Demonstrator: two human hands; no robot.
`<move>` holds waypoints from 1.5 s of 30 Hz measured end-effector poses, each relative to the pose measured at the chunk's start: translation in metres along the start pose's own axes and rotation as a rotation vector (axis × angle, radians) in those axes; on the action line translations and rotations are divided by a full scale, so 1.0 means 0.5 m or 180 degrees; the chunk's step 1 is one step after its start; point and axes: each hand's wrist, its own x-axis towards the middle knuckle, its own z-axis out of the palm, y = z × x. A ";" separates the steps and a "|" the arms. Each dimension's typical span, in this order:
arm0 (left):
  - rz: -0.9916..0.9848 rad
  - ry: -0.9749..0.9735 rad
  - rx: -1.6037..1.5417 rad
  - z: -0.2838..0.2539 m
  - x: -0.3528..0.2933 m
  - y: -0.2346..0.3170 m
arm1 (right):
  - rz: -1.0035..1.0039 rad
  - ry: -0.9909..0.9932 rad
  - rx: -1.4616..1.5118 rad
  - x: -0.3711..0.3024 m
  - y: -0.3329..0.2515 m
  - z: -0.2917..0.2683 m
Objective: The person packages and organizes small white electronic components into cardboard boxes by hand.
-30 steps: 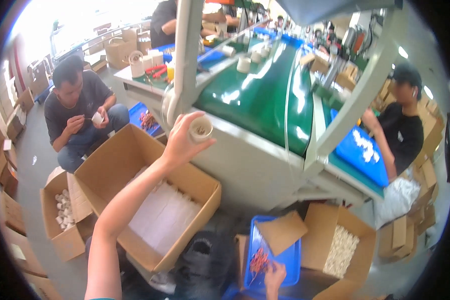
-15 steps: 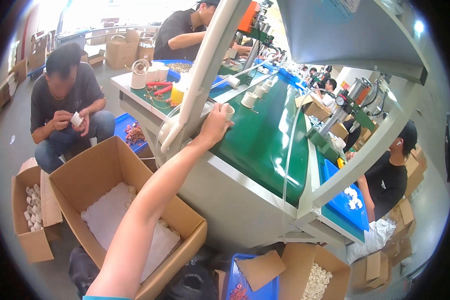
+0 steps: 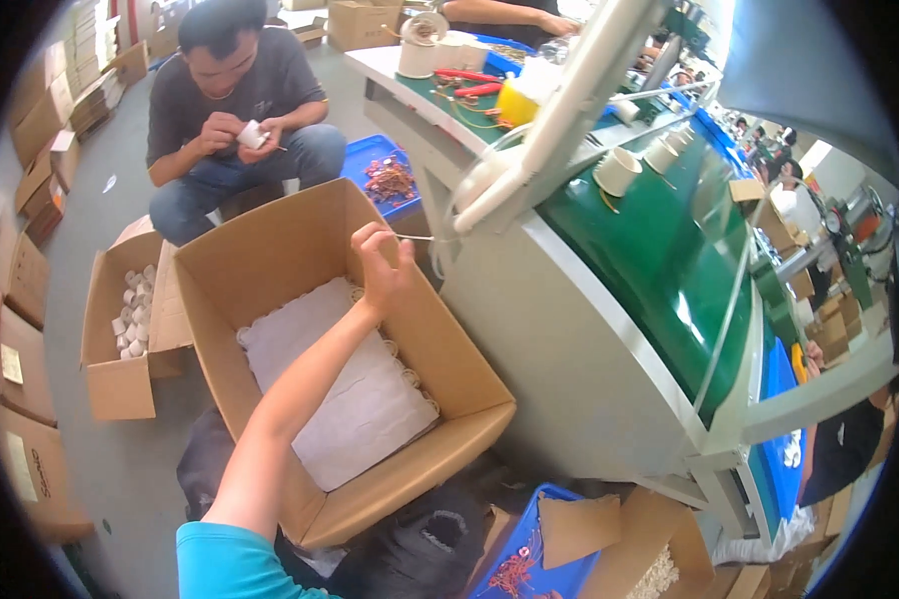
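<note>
The person's left hand [image 3: 385,272], its bare forearm rising from a turquoise short sleeve [image 3: 235,559], is above the large open brown cardboard box [image 3: 270,232], near the wall beside the machine. Its grip is released, the fingers loosely bent with nothing seen between them; the right hand's grip cannot be told from this view. Inside the box lies a flat white sheet [image 3: 370,409], with round pale rims [image 3: 410,377] showing along its edge. The nearest white cylindrical cup [image 3: 617,172] stands on the glossy green conveyor belt [image 3: 669,270], a short brownish wire tail [image 3: 609,203] lying at its foot, and more such cups line up behind it. On the green-topped table [image 3: 448,110] left of the belt are red-handled tools [image 3: 474,89] and a yellow container [image 3: 515,105]. Beyond the box, a seated co-worker [image 3: 235,85] holds a small white cup [image 3: 253,135] in both hands, next to a blue plastic tray [image 3: 356,158] of reddish wires [image 3: 390,182]. A smaller cardboard box [image 3: 120,387] at left contains loose white cups [image 3: 133,317]. At lower right, a brown cardboard piece [image 3: 577,527] lies across a second blue tray [image 3: 583,573] bearing red wires [image 3: 514,574].
</note>
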 end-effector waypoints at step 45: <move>-0.4881 -0.4660 -0.3291 -0.497 -0.119 0.612 | -0.1737 0.0498 0.1227 -0.196 -0.305 0.061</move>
